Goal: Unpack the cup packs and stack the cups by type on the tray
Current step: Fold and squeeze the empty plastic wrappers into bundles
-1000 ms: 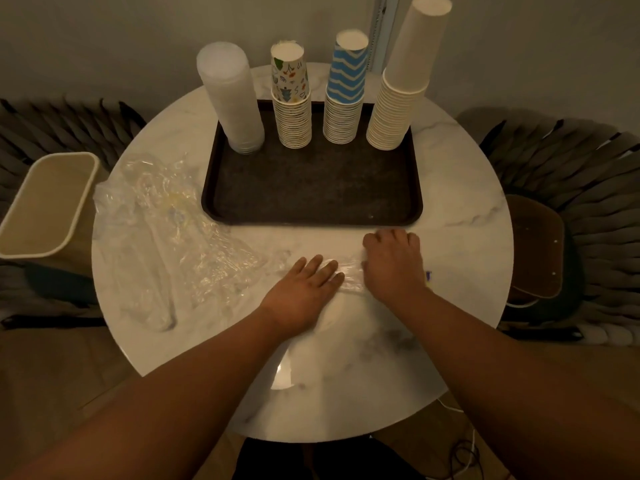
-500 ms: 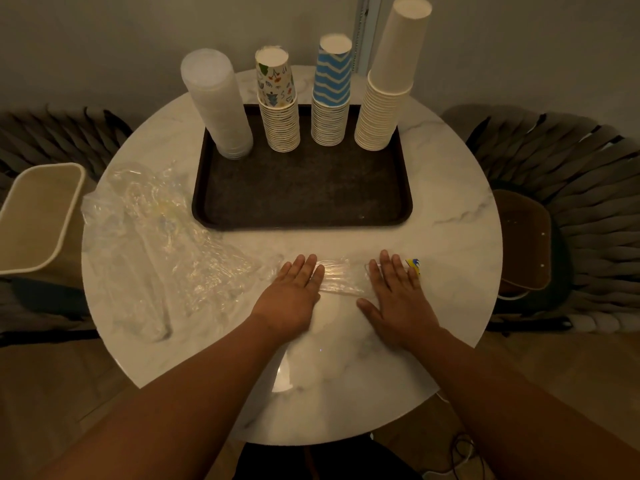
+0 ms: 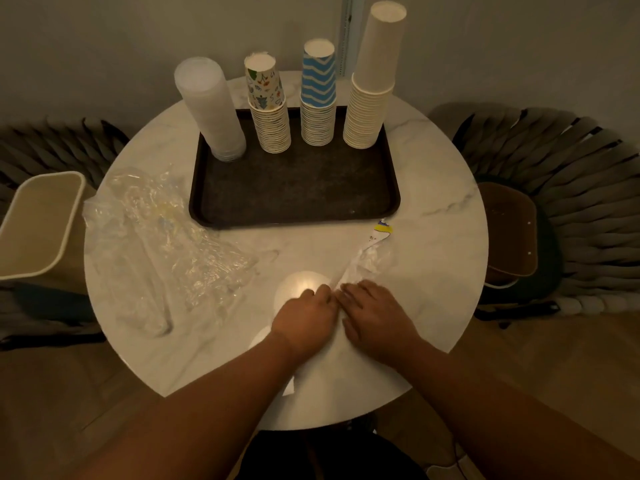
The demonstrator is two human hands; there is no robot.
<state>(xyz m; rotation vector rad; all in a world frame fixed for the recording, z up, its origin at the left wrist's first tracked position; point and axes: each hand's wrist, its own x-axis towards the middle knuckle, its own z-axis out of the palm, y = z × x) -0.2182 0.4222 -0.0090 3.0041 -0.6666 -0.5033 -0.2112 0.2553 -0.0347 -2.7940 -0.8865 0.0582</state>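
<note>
On the round marble table [image 3: 433,188], four cup stacks [image 3: 317,109] are standing along the tray [image 3: 294,199] at its far edge. Your left hand [image 3: 304,318], fingers curled, and flatter right hand [image 3: 375,317] are gripping the clear wrapper [image 3: 367,261] near you.

- The left hand [image 3: 306,318] has its fingers curled under, so its fingertips and whatever they pinch cannot be seen.
- The near end of the twisted plastic wrapper [image 3: 363,263] vanishes between the left hand and the right hand [image 3: 375,317].
- The print on the wrapper's label [image 3: 381,232], beyond the right hand, is too small to read.
- The bin [image 3: 38,223], far left of the left hand, is cut by the frame edge.
- Both forearms run out of the bottom edge.
</note>
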